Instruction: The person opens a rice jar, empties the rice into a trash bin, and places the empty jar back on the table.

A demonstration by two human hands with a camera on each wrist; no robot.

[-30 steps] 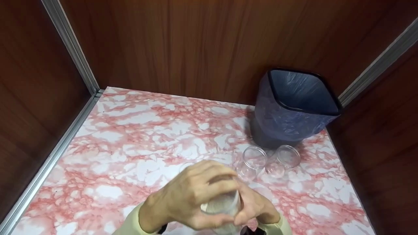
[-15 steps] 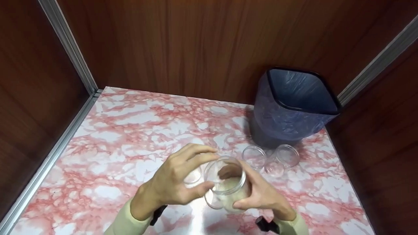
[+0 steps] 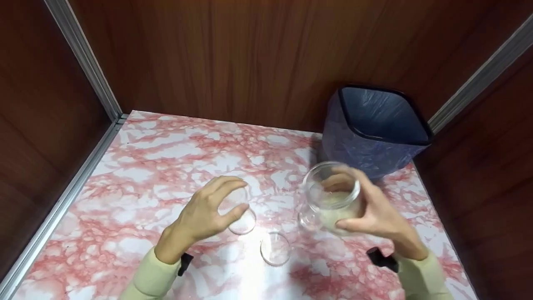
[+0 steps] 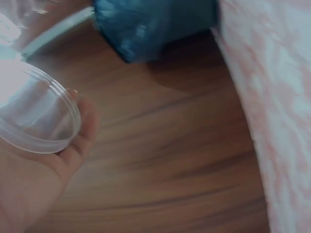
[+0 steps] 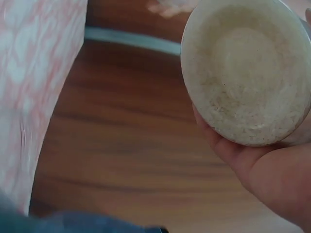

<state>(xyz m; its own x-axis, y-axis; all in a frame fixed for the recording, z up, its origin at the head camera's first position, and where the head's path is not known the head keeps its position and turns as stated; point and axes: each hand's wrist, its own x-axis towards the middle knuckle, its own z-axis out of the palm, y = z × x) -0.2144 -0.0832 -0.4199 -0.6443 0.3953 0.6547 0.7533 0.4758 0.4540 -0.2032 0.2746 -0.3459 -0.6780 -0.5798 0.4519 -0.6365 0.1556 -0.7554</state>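
My right hand (image 3: 374, 210) grips a clear jar (image 3: 331, 200), its uncovered mouth tilted toward the left. Pale, off-white contents fill its lower part. In the right wrist view the jar's base (image 5: 248, 73) looks cream-coloured and grainy, with fingers round its side. My left hand (image 3: 204, 210) holds a clear round lid (image 4: 41, 109) by its rim, between thumb and fingers, apart from the jar. Two more clear round lids lie on the table: one (image 3: 242, 223) close by the left hand, another (image 3: 275, 249) nearer the front.
A bin (image 3: 374, 154) lined with a blue bag stands at the back right. Part of another clear container (image 3: 309, 218) shows behind the held jar. The marbled pink and white table (image 3: 166, 175) is enclosed by dark wood panels (image 3: 250, 62).
Both hands were together over the jar, then parted. The lid came off and moved left with my left hand. My right hand carried the jar right and toward the bin.
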